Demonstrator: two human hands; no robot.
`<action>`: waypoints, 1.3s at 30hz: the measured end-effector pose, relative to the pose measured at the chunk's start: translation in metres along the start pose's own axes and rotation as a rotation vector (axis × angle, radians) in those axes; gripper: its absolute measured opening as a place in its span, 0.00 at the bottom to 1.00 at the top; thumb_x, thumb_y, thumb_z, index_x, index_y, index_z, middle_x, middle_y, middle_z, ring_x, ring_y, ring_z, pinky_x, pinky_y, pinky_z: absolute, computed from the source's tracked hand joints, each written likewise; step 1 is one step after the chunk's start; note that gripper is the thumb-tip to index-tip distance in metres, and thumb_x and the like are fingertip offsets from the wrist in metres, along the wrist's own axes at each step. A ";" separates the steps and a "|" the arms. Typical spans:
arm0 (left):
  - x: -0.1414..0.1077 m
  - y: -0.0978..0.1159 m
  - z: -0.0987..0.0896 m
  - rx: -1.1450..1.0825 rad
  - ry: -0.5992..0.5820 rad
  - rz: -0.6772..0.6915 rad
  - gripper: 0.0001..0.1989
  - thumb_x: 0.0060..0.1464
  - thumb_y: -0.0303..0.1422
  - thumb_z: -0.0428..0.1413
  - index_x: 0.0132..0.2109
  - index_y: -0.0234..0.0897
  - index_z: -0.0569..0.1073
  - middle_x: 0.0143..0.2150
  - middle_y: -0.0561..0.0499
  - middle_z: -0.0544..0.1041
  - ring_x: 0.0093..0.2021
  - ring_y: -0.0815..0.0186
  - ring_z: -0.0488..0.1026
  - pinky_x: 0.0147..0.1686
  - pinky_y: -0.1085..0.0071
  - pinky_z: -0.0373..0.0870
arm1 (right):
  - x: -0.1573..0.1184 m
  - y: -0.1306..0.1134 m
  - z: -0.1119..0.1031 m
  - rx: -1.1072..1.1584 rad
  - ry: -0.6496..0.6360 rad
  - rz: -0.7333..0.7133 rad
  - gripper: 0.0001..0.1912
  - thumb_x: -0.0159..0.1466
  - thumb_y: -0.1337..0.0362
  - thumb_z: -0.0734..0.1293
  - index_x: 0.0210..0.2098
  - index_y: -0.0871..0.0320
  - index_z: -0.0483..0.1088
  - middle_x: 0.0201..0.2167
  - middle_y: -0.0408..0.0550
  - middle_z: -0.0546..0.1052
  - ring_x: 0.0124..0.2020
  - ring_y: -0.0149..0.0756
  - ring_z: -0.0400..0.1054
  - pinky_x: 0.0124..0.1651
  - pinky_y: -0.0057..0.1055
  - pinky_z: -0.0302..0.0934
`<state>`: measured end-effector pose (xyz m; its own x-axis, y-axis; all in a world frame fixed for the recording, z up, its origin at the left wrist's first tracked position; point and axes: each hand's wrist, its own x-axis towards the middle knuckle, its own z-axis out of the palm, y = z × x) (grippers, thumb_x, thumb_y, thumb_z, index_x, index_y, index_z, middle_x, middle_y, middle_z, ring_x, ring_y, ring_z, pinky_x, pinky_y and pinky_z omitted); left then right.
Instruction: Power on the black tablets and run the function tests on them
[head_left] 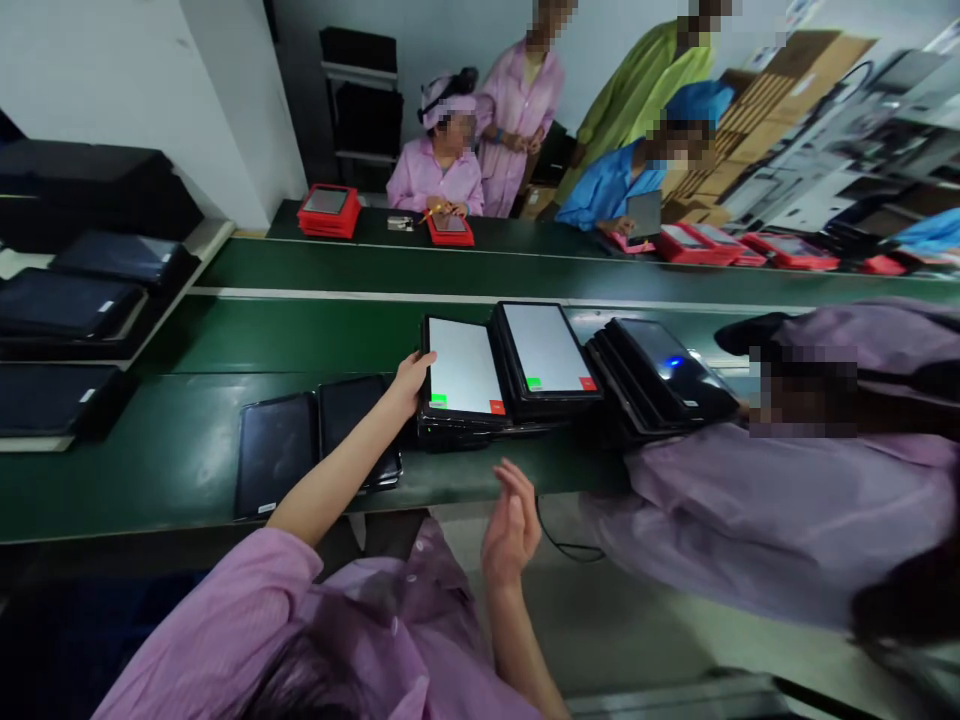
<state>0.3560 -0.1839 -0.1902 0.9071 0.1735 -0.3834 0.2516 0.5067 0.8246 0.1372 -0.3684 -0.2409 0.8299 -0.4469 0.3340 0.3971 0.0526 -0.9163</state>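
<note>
My left hand [412, 380] grips the left edge of a tablet [466, 366] on top of a stack, its thumb on the screen's border. That screen is lit white, with a green box and a red box at its lower corners. Just right of it, a second tablet [547, 348] with the same lit picture tops another stack. My right hand [511, 525] hovers in front of the bench edge, holding nothing, its fingers extended and slightly bent. Dark tablets [277, 450] lie to the left, partly behind my left forearm.
More tablets [667, 370] are stacked at the right, beside a person in pink [780, 500] close by. Tablets [67, 305] also fill a shelf at the left. Across the green bench [315, 330], people work near red-cased tablets [328, 212]. A cable [570, 548] hangs below the bench.
</note>
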 end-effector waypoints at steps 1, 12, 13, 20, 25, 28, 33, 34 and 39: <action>0.004 -0.005 0.007 0.006 0.014 -0.018 0.17 0.62 0.31 0.68 0.57 0.34 0.80 0.51 0.38 0.87 0.55 0.51 0.86 0.60 0.56 0.80 | -0.012 0.008 -0.011 -0.028 -0.013 0.046 0.17 0.77 0.55 0.65 0.52 0.52 0.85 0.60 0.55 0.82 0.65 0.51 0.73 0.70 0.53 0.65; 0.012 0.060 -0.064 0.477 -0.194 0.132 0.12 0.60 0.37 0.72 0.46 0.34 0.86 0.49 0.38 0.88 0.55 0.47 0.84 0.58 0.54 0.79 | -0.053 0.063 0.012 0.028 -0.629 0.576 0.24 0.74 0.38 0.67 0.41 0.45 0.87 0.42 0.49 0.86 0.46 0.50 0.81 0.57 0.48 0.75; 0.012 0.072 -0.087 0.506 -0.193 0.136 0.13 0.61 0.40 0.71 0.46 0.34 0.87 0.49 0.38 0.88 0.55 0.46 0.84 0.58 0.54 0.79 | -0.050 0.061 0.023 -0.013 -0.694 0.523 0.23 0.74 0.39 0.67 0.41 0.44 0.88 0.42 0.49 0.86 0.47 0.50 0.80 0.58 0.49 0.74; 0.012 0.058 -0.241 1.053 0.304 0.353 0.11 0.58 0.32 0.70 0.48 0.36 0.86 0.61 0.37 0.84 0.71 0.42 0.73 0.75 0.54 0.62 | -0.004 0.089 0.117 -0.112 -0.845 0.190 0.21 0.74 0.49 0.70 0.64 0.42 0.80 0.70 0.47 0.77 0.74 0.46 0.68 0.82 0.50 0.53; 0.006 0.007 -0.277 1.376 0.335 0.367 0.16 0.68 0.35 0.60 0.58 0.37 0.82 0.65 0.37 0.82 0.69 0.48 0.74 0.70 0.54 0.65 | 0.035 0.150 0.186 -0.275 -0.841 0.231 0.48 0.64 0.46 0.76 0.78 0.54 0.62 0.83 0.56 0.57 0.84 0.48 0.49 0.86 0.51 0.39; 0.007 -0.004 -0.276 1.465 0.376 0.405 0.18 0.66 0.31 0.60 0.61 0.37 0.80 0.66 0.37 0.81 0.70 0.46 0.72 0.68 0.51 0.64 | 0.051 0.179 0.202 -0.299 -0.781 0.377 0.57 0.58 0.42 0.79 0.79 0.56 0.60 0.83 0.59 0.57 0.84 0.52 0.50 0.86 0.53 0.40; 0.010 -0.008 -0.274 1.487 0.376 0.420 0.19 0.66 0.30 0.58 0.61 0.38 0.80 0.66 0.36 0.81 0.70 0.44 0.70 0.65 0.48 0.63 | 0.054 0.197 0.194 -0.255 -0.730 0.417 0.57 0.58 0.39 0.78 0.78 0.56 0.61 0.81 0.59 0.61 0.83 0.51 0.53 0.85 0.52 0.43; 0.010 -0.009 -0.274 1.485 0.377 0.425 0.19 0.66 0.30 0.58 0.61 0.38 0.80 0.66 0.35 0.80 0.70 0.44 0.70 0.65 0.48 0.62 | 0.053 0.197 0.193 -0.251 -0.729 0.410 0.57 0.58 0.39 0.78 0.79 0.56 0.60 0.81 0.58 0.62 0.82 0.50 0.54 0.84 0.51 0.44; 0.010 -0.012 -0.273 1.486 0.404 0.433 0.18 0.66 0.30 0.57 0.60 0.38 0.80 0.64 0.35 0.81 0.70 0.43 0.70 0.64 0.48 0.61 | 0.053 0.198 0.191 -0.246 -0.740 0.370 0.55 0.59 0.39 0.77 0.78 0.53 0.62 0.80 0.56 0.64 0.81 0.49 0.57 0.84 0.52 0.45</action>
<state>0.2698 0.0422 -0.3174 0.9100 0.4035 0.0955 0.3200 -0.8299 0.4569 0.3344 -0.2112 -0.3622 0.9650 0.2618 -0.0154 0.0257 -0.1529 -0.9879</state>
